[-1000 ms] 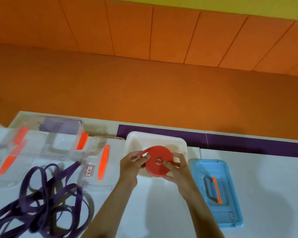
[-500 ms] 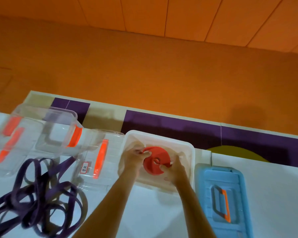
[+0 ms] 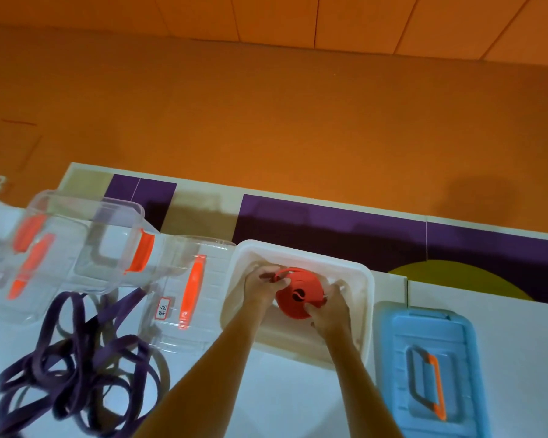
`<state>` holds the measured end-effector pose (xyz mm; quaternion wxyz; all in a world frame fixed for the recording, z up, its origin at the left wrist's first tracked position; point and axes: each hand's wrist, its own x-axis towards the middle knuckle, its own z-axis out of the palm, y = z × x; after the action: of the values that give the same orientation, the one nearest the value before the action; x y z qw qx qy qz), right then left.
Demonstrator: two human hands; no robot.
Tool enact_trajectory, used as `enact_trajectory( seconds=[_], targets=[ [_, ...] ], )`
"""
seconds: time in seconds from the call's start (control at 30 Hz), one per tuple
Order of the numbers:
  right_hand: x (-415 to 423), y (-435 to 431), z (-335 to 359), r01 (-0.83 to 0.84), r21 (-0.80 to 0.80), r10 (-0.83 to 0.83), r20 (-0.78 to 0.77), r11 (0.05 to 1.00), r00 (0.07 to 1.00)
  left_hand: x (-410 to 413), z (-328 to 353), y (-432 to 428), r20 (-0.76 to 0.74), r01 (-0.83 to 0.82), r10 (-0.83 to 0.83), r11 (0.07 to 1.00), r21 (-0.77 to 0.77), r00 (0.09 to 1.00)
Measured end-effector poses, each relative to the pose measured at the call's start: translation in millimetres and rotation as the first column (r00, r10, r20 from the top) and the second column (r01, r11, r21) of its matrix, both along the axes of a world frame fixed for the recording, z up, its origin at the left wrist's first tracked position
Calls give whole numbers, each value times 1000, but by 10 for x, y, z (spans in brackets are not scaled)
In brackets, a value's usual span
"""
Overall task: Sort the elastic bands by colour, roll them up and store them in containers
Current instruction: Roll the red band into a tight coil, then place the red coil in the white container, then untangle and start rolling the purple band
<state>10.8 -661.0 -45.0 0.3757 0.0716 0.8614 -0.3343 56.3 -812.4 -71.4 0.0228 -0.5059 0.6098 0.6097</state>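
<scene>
Both hands, left (image 3: 264, 287) and right (image 3: 329, 308), gripped the rolled red band (image 3: 298, 297) inside the white tub (image 3: 366, 298); purple bands (image 3: 73, 368) at lower left lay unrolled.

red band roll (image 3: 298, 295) in white container (image 3: 366, 279); purple bands (image 3: 73, 371) tangled leftward.

Count taken from the white container (image 3: 298, 251), of which there is one.
- Red rolled band (image 3: 295, 300): one, inside it.
- Hands: two, left hand (image 3: 261, 287) and right hand (image 3: 328, 308), both inside it.
- Clear plastic pieces with orange fittings (image 3: 86, 241): three, to its left. Cannot tell which are boxes and which are lids.
- Blue lid (image 3: 456, 343): one, to its right.
- Purple bands (image 3: 117, 344): one tangle, to its left. The number of bands cannot be counted.
</scene>
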Motion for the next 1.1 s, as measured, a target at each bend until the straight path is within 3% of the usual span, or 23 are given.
enact_trajectory(
  seconds=[0.13,0.33,0.4,0.5,0.57,0.6,0.63,0.7,0.8,1.1],
  targets=[
    [-13,-22,5,-55,52,56,-14,997,998,-43,-11,-37,32,61,-58,996,-73,998],
    [-10,28,261,-192,129,210,-146,973,967,-157,163,15,202,337,-285,890,-307,937],
    [58,77,437,-248,183,290,-259,951,921,-91,323,24,276,527,-449,745,-409,850],
    [221,110,710,-303,214,369,-448,929,815,164,692,8,370,689,-613,436,-578,698],
    [378,96,889,-336,232,408,-536,913,739,407,971,-20,461,724,-680,151,-673,570],
    [473,94,962,-346,250,426,-575,904,699,540,1100,-40,486,714,-693,60,-697,533],
    [575,93,1019,-358,267,445,-613,895,653,685,1218,-58,494,709,-699,27,-705,517],
    [812,73,1123,-384,289,471,-676,877,567,1013,1396,-139,506,721,-700,18,-693,504],
    [1168,-47,1213,-420,278,482,-697,864,530,1514,1506,-349,517,717,-682,15,-697,517],
    [2369,-938,928,-539,296,612,-465,788,640,2935,1372,-1591,546,745,-641,61,-664,539]
  ],
)
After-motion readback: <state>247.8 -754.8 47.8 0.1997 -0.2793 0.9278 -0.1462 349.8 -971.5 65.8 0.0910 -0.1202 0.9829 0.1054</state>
